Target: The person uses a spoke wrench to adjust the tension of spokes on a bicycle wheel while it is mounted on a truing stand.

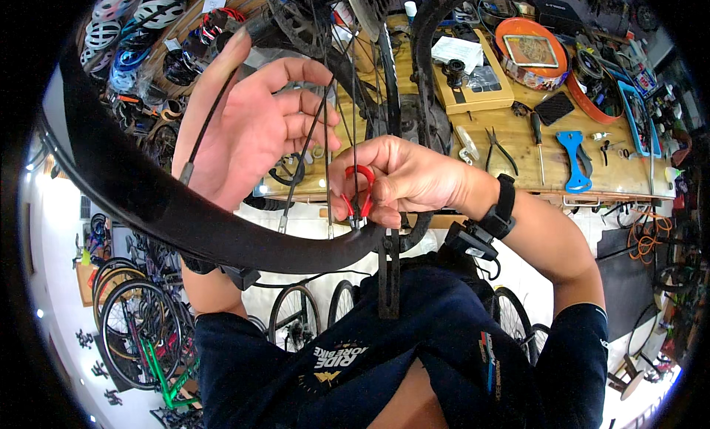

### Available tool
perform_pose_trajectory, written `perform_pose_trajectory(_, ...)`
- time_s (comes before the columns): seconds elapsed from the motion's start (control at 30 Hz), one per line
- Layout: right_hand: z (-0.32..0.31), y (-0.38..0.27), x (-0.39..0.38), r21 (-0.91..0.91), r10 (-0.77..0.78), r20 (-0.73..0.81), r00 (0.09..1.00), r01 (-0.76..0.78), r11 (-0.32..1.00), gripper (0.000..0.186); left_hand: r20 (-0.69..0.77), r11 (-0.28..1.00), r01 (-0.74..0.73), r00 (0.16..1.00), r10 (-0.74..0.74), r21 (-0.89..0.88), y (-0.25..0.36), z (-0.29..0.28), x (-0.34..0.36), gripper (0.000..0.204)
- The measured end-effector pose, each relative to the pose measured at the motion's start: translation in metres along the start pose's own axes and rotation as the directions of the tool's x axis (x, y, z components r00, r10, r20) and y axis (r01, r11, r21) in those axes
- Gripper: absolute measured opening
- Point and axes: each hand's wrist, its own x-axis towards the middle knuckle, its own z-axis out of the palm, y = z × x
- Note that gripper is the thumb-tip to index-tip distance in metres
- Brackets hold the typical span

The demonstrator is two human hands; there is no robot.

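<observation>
A black bicycle wheel rim (185, 218) curves across the space in front of me, its dark spokes running up toward the hub at the top. My right hand (418, 179) pinches a red spoke wrench (370, 181) between thumb and fingers. The wrench sits at the foot of a spoke, by the silver nipple (356, 223) close to the rim. My left hand (240, 126) is open beyond the rim, palm showing, thumb up and fingers loosely bent among the spokes. It grips nothing; whether it touches a spoke I cannot tell.
A slotted dark metal bar (389, 281) hangs beside the rim, near my chest. On the wooden workbench (473, 174) lie pliers (501, 149), a screwdriver (538, 144), a blue tool (572, 163) and a cardboard box (481, 92). Helmets (103, 34) fill the upper left; a green bicycle (168, 388) stands lower left.
</observation>
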Motion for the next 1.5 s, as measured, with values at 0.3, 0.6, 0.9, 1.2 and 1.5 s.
perform_pose_trajectory(0.3,0.022,-0.007,-0.008,-0.094,0.020,-0.238,0.971,-0.043,0.995,0.038,0.048,1.000,-0.015,0.999,0.016,-0.019,-0.003,-0.003,0.001,0.086)
perform_pose_trajectory(0.6,-0.020,-0.036,-0.017,-0.412,0.306,-0.271,0.913,-0.397,0.820,0.049,0.121,0.985,-0.140,0.984,0.128,0.102,-0.048,-0.012,0.013,0.064)
perform_pose_trajectory(0.9,-0.082,-0.038,-0.020,-0.544,0.324,-0.456,0.829,-0.547,0.636,0.025,0.100,0.948,-0.194,0.980,0.174,0.252,-0.100,-0.031,0.041,0.071)
perform_pose_trajectory(1.2,-0.034,-0.033,-0.016,-0.488,0.259,-0.206,0.944,-0.329,0.809,0.038,0.114,0.970,-0.221,0.971,0.209,0.099,-0.066,-0.018,0.017,0.063)
perform_pose_trajectory(1.5,0.007,-0.015,-0.002,-0.340,0.004,-0.130,0.992,-0.048,0.939,0.033,0.046,0.999,-0.023,0.999,0.022,0.027,-0.004,0.000,-0.001,0.081)
